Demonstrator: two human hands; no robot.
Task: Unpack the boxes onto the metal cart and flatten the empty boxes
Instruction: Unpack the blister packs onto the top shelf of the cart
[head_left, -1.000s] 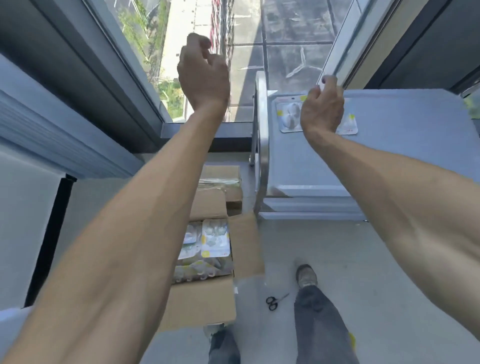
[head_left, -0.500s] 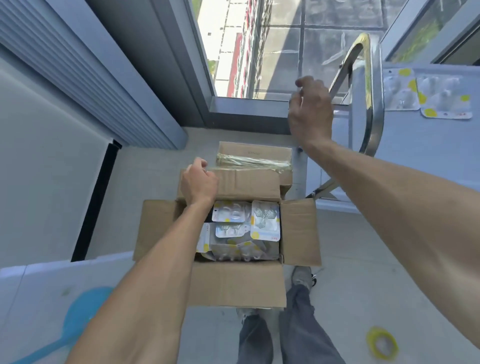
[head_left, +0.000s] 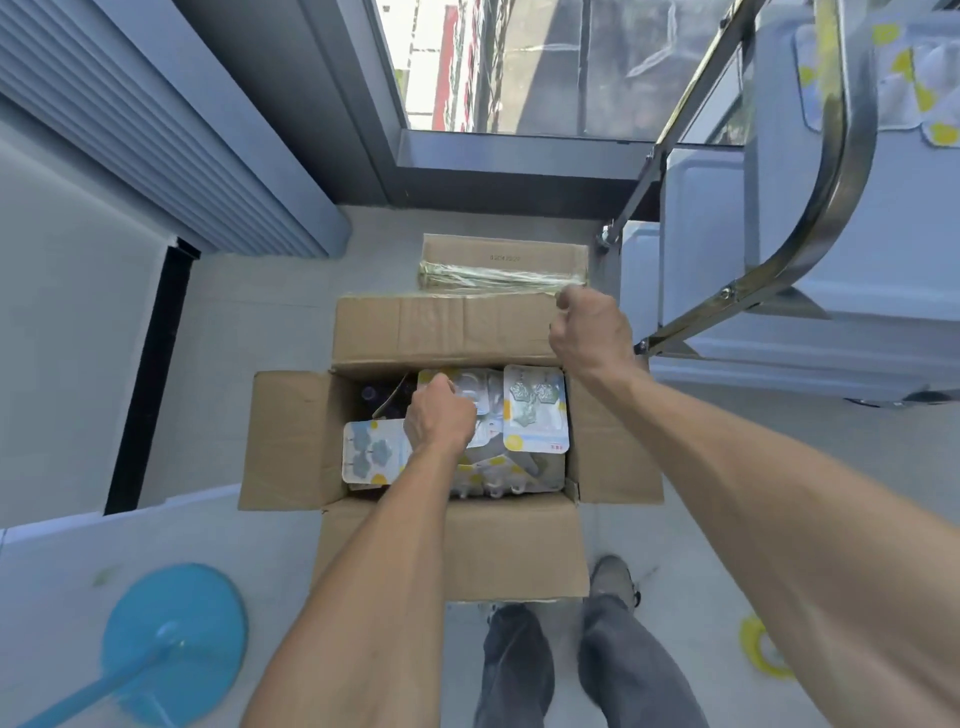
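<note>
Left hand (head_left: 439, 418) reached down into the open box (head_left: 447, 551) on the floor, fingers curled on a blister pack (head_left: 480, 395) among the packs inside. Right hand (head_left: 589, 332) hung over the box's far right corner, fingers curled in, holding nothing visible. Cart (head_left: 831, 208) stood right of the box with packs (head_left: 893, 78) on top.

The left hand (head_left: 439, 420) hides its fingertips and the blister packs (head_left: 535, 410) beneath.
</note>
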